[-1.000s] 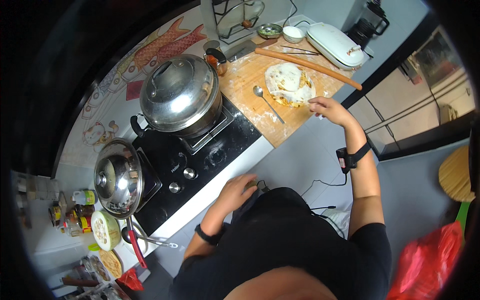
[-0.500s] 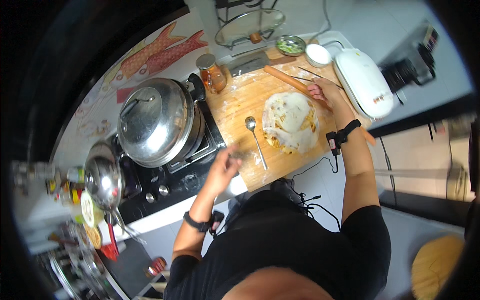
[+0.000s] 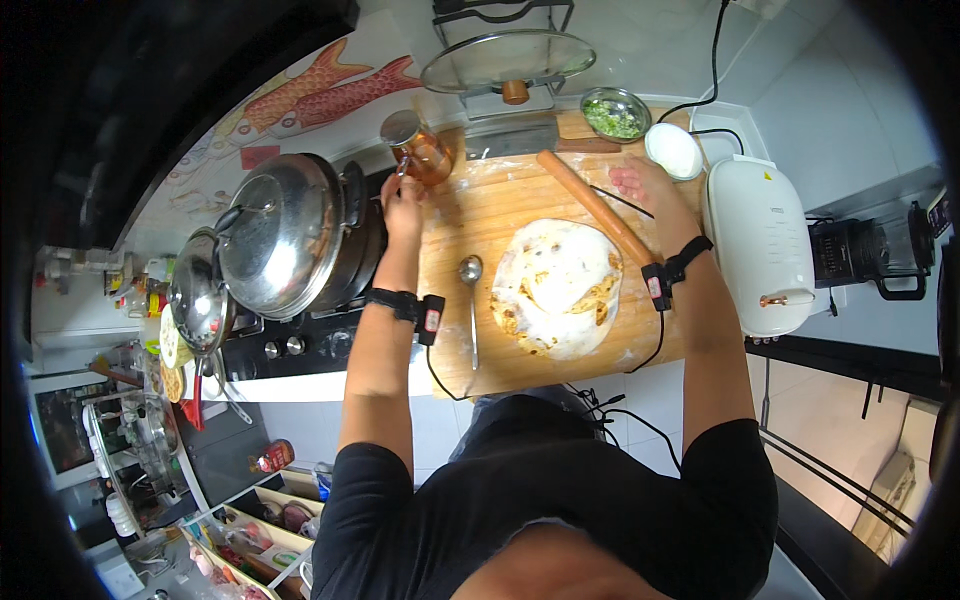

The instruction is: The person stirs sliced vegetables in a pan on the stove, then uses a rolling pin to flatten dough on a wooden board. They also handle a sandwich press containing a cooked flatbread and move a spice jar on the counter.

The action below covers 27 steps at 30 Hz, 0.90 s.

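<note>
A glass jug [image 3: 428,160] with a metal lid and amber liquid stands at the back left of the wooden board [image 3: 455,335]. My left hand [image 3: 404,208] reaches to it, fingers closed at its handle. My right hand [image 3: 645,190] is at the back right, fingers stretched out and holding nothing. Beside it lie a rolling pin [image 3: 597,210] and a thin dark chopstick [image 3: 622,201], the latter partly hidden. A flat round of dough [image 3: 560,290], with brownish filling showing through, rests mid-board. Left of the dough lies a metal spoon [image 3: 473,310].
On the stove at left stand a large lidded pot [image 3: 280,235] and a smaller lidded pan [image 3: 198,290]. Along the back are a cleaver [image 3: 512,139], a glass lid [image 3: 510,60], a bowl of chopped greens [image 3: 615,115] and a white bowl [image 3: 674,152]. A white appliance [image 3: 757,245] sits right.
My left hand has moved forward from the board's near left edge to the jug's handle. My right hand has shifted slightly away from the rolling pin toward the bowls. The view has turned.
</note>
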Each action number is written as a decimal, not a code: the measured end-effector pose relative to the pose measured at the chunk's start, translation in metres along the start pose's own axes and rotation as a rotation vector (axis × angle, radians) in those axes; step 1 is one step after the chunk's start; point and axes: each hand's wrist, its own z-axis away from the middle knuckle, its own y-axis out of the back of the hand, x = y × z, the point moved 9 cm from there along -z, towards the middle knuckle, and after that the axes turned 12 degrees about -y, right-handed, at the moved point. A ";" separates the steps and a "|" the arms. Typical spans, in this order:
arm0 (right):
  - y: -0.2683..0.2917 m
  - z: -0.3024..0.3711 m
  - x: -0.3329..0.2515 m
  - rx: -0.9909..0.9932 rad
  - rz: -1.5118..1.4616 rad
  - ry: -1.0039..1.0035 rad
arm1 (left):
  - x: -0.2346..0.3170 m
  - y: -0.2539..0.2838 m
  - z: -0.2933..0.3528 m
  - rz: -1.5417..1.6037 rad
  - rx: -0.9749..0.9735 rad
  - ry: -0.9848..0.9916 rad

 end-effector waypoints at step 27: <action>-0.076 -0.005 -0.038 0.215 1.237 0.793 | 0.001 -0.007 0.048 -0.157 -0.243 0.054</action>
